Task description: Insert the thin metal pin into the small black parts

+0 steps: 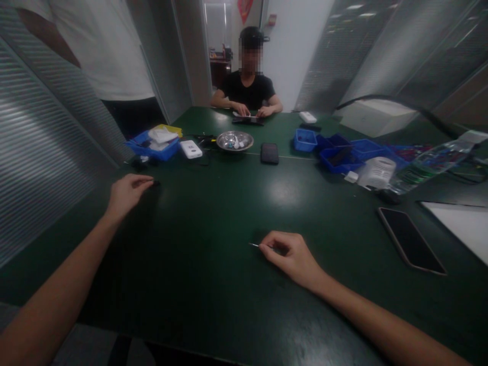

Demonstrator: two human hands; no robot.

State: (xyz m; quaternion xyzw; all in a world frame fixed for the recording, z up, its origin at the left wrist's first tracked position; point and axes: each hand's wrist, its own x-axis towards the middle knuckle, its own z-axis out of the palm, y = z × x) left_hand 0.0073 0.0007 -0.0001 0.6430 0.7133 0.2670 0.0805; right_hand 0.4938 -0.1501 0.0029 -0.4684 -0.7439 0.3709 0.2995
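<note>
My left hand [126, 194] reaches out over the left side of the green table, its thumb and fingers pinched on a small dark piece [156, 182] too blurred to name. Nearer the middle, my right hand [292, 255] is closed around a slim tool. Only its thin, shiny metal tip [253, 244] shows, pointing left; the rest is hidden in my fingers. Beyond my left hand are a blue tray [168, 151] with white items and a white power-bank-like box [191, 149]. A metal bowl [235, 141] holding small pieces stands farther back.
A dark flat case [269, 153] lies mid-table. On the right are blue bins [305, 140], a plastic bottle [423, 165], a white device [377, 173] and a phone [412, 241]. Across the table sits a person [247, 91] with both hands on a dark object; another person [102, 51] stands left.
</note>
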